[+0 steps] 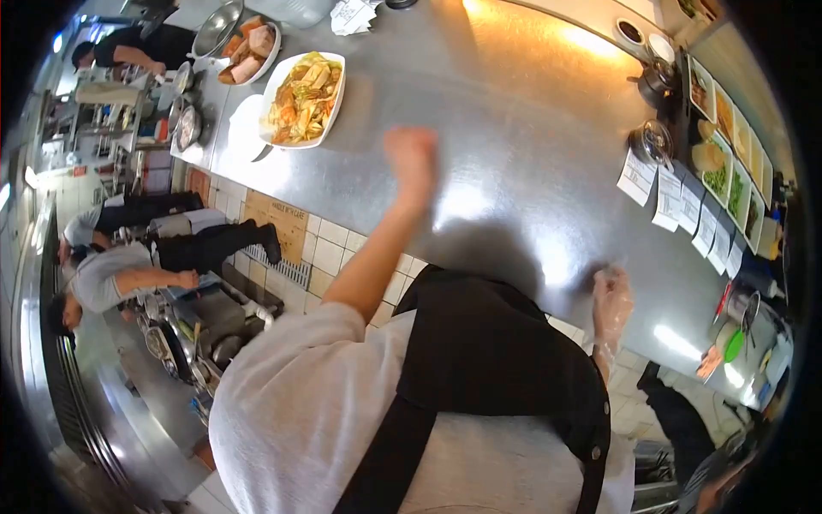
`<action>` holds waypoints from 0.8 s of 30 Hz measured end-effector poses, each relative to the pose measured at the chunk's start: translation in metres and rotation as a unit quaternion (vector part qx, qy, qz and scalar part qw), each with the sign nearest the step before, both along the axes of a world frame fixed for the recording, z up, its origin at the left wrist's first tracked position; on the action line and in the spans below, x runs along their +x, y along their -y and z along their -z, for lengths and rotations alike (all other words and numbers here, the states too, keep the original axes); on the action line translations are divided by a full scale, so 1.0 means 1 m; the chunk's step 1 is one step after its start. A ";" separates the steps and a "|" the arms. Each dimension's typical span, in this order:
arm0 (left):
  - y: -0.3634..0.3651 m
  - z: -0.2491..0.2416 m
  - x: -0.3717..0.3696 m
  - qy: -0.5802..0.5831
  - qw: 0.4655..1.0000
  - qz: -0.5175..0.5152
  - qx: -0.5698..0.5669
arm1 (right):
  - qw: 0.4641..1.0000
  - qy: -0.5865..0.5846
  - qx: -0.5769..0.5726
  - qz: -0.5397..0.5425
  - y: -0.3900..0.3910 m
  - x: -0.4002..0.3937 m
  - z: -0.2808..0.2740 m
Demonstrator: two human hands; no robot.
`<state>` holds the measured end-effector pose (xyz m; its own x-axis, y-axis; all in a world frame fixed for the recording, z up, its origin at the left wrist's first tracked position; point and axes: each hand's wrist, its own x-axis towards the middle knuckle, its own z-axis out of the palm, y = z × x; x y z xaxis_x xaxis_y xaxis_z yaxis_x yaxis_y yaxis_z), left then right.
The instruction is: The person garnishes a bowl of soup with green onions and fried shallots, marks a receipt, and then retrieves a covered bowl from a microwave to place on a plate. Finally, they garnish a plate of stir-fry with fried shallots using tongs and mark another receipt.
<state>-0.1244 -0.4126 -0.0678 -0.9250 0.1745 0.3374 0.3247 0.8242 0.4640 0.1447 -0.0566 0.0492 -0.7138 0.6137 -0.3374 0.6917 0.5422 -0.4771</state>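
My left hand (413, 158) is bare and hangs over the steel counter (505, 128), smeared by motion, so its fingers cannot be made out. Nearest to it is a white square bowl (336, 101) filled with a cooked dish of cabbage-like pieces in sauce (301, 98). At the counter's near edge, my right hand (612, 300) wears a clear plastic glove. Its fingers are curled together, and what they hold, if anything, is hidden.
A bowl of meat-like chunks (250, 56) and a metal bowl (218, 30) stand at far left. Order slips (670, 201) hang by garnish trays (719, 176) at right. Co-workers (128, 265) stand at left; another person's dark-clad leg (681, 420) shows at lower right.
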 end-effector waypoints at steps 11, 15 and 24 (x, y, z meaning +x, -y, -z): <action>0.266 0.008 -0.082 0.205 0.911 0.113 0.340 | 0.993 -0.060 -0.104 -0.021 0.112 0.010 -0.017; 0.225 -0.019 -0.051 0.308 0.630 0.002 0.713 | 0.988 -0.150 0.008 -0.046 0.098 0.030 0.002; 0.122 -0.065 0.094 0.385 0.715 -0.058 0.581 | 0.980 -0.137 0.146 -0.016 -0.043 0.091 -0.009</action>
